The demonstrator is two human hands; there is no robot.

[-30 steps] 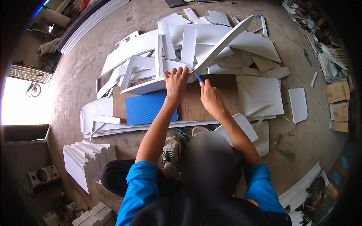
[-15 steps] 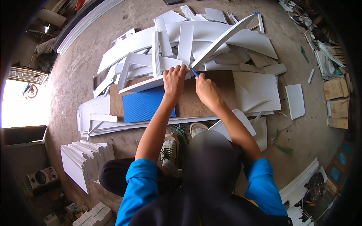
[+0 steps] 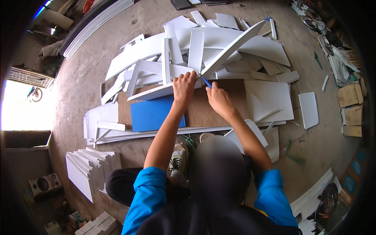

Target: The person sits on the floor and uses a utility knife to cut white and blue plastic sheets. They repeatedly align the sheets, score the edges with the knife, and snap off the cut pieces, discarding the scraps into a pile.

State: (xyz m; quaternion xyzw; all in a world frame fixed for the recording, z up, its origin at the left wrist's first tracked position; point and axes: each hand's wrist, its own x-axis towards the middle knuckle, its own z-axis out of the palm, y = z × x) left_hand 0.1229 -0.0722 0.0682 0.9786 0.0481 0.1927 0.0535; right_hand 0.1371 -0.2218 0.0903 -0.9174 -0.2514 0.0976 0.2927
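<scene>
My left hand point(image 3: 184, 89) is closed on the right end of a long white strip point(image 3: 150, 93), which lies slantwise over the work board. In my right hand point(image 3: 221, 100) is a slim blue-handled knife point(image 3: 206, 82), its tip at the strip's end beside my left fingertips. The blade itself is too small to make out. Another long, curved white strip point(image 3: 235, 46) rises from that spot toward the far right. Below both hands lie a brown board point(image 3: 215, 111) and a blue ribbed sheet point(image 3: 150, 117), partly covered by my left forearm.
White offcuts point(image 3: 196, 51) are heaped beyond the board. White sheets point(image 3: 270, 100) lie under and beside it. A stack of white pieces point(image 3: 92, 168) stands near left, by my knee. Cardboard point(image 3: 350, 98) lines the right side, and a loose white panel point(image 3: 308, 109) rests on the floor.
The whole view has shifted slightly, with the scene lower and to the right. Both hands keep their places against the strip and knife.
</scene>
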